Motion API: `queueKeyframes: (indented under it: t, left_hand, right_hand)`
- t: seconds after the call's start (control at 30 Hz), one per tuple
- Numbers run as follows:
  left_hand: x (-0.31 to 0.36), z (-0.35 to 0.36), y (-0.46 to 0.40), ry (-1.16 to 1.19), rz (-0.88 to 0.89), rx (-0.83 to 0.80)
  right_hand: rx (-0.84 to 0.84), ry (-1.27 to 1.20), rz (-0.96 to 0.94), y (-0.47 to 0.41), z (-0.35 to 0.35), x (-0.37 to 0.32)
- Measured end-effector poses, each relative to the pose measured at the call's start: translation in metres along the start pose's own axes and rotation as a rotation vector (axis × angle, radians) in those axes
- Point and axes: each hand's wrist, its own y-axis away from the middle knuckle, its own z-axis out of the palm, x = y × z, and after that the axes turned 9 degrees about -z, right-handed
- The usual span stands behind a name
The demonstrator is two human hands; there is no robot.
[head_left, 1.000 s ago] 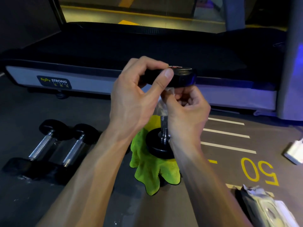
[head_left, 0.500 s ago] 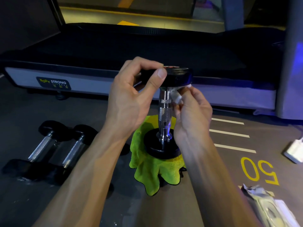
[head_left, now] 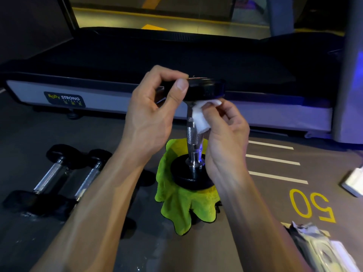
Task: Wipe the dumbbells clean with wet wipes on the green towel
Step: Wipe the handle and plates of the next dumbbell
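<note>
My left hand point(head_left: 151, 118) gripping upright dumbbell point(head_left: 193, 134) top, my right hand point(head_left: 225, 138) pinching wet wipe point(head_left: 200, 118) against handle, base on green towel point(head_left: 182, 205)

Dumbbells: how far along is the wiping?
Done: cannot tell. In hand: the upright dumbbell stands on the green towel; left hand grips its top, right hand presses a wet wipe on the handle. Left: possibly the two dumbbells on the floor.

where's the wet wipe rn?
Head view, centre: the wet wipe is pinched in the right hand, pressed against the top of the upright dumbbell handle, just under the upper head gripped by the left hand.
</note>
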Motion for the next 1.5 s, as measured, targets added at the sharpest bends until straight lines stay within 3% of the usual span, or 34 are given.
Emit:
queueKeyframes:
  t: [0.33,0.63,0.73,0.83,0.97,1.13,1.3,1.5]
  left_hand:
    - [0.0,-0.01,0.009,0.046,0.002,-0.138]
    - [0.004,-0.01,0.014,0.049,-0.013,-0.092]
    - [0.005,-0.006,0.014,0.04,-0.005,-0.063]
    - [0.006,-0.006,0.014,0.048,-0.003,-0.048]
    - [0.007,-0.003,0.015,0.053,-0.012,-0.059]
    - [0.007,0.0,0.015,0.069,-0.009,-0.07]
    - [0.004,-0.005,0.015,0.1,-0.032,-0.057]
    - [0.008,-0.003,0.018,0.084,-0.019,-0.063]
  right_hand:
    - [-0.051,-0.113,0.186,-0.001,-0.006,0.006]
    - [-0.125,0.437,-0.251,0.027,-0.02,-0.003]
    - [-0.083,0.466,-0.327,0.022,-0.009,-0.002]
    - [-0.163,0.513,-0.339,0.041,-0.021,0.009]
    - [-0.167,0.48,-0.244,0.047,-0.033,0.009]
    - [-0.111,0.261,-0.158,0.021,-0.017,-0.002]
    - [-0.313,0.516,-0.162,0.047,-0.059,0.014]
    - [-0.425,0.929,-0.445,0.059,-0.06,0.022]
